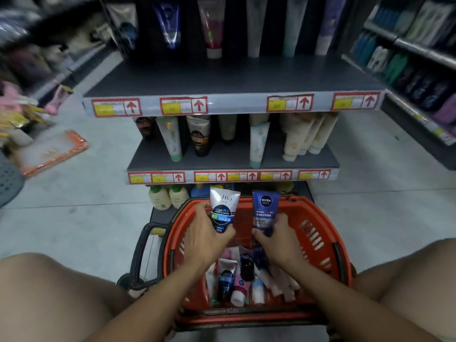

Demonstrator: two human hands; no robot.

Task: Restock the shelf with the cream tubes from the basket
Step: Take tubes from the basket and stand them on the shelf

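A red plastic basket (318,233) stands on the floor between my knees, with several cream tubes (237,280) lying in its bottom. My left hand (204,235) grips a white and black tube (223,209) and holds it upright above the basket. My right hand (280,240) grips a blue Nivea Men tube (265,213), also upright. Right ahead is the dark shelf unit (234,77). Its upper board carries a few tubes at the back, the middle board (232,159) has several tubes leaning upright.
Cream bottles (160,197) stand on the lowest shelf level behind the basket. An orange-edged flat packet (49,151) lies on the grey floor at left, next to blurred goods. Another stocked shelf (417,67) runs along the right. The basket's black handle (142,250) hangs at its left.
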